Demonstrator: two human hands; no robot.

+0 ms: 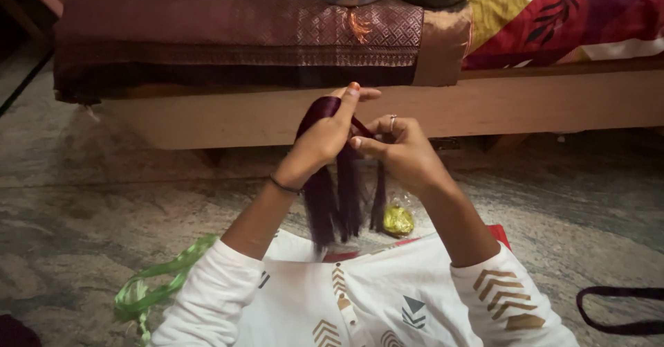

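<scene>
Head view, from near to far: over my white shirt hang three dark purple strands, loose at their lower ends, so I judge most of the plaiting is not yet done. Beside them on the floor lie a green ribbon and a small yellow packet. Higher up, my left hand and my right hand have their fingers closed around the top of the strands, where the strands are gathered together. Behind is the bed.
</scene>
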